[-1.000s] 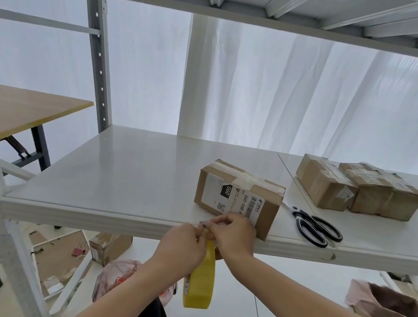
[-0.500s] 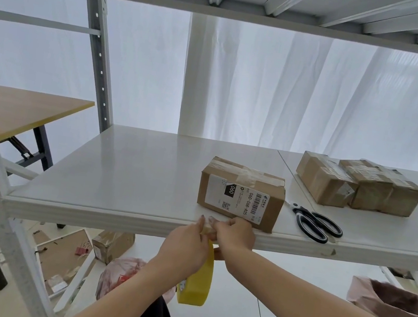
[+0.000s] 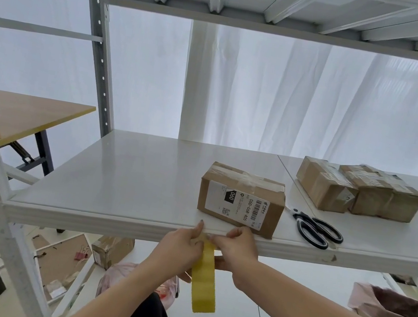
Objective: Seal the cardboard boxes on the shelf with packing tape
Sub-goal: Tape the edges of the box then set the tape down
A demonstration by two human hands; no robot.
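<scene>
Item one: roll of yellow packing tape [image 3: 205, 282], seen edge-on, held just below the front edge of the white metal shelf [image 3: 117, 170]; its visible band runs nearly vertical, the lower end leaning slightly right, the flat faces turned left and right. Left hand [image 3: 178, 250]: fingers curled, thumb and forefinger pinching at the top of the roll beside the shelf edge. Right hand [image 3: 238, 251]: fingers likewise curled and pinching at the same spot, thumb showing behind the roll; whether a loose tape end is lifted cannot be told. Item two: brown cardboard box with a white shipping label [image 3: 241, 199], standing on the shelf near its front edge, just beyond the hands; long axis left to right, the right end slightly nearer, the labelled long side facing near. Clear tape lies across its top. The label is turned on its side: "060" in white on a black block, "060-068-A05" running downward, a barcode, a small square code; finer print is unreadable. Item three: black-handled scissors [image 3: 315, 228], lying flat on the shelf right of the box, handles near and right, blades pointing left and far toward the box. Item four: two brown taped cardboard boxes [image 3: 322, 184], touching side by side, far right on the shelf. Also: wooden desk [image 3: 25, 111] at left beyond the frame; pink bag [image 3: 395, 311] on the floor at lower right.
</scene>
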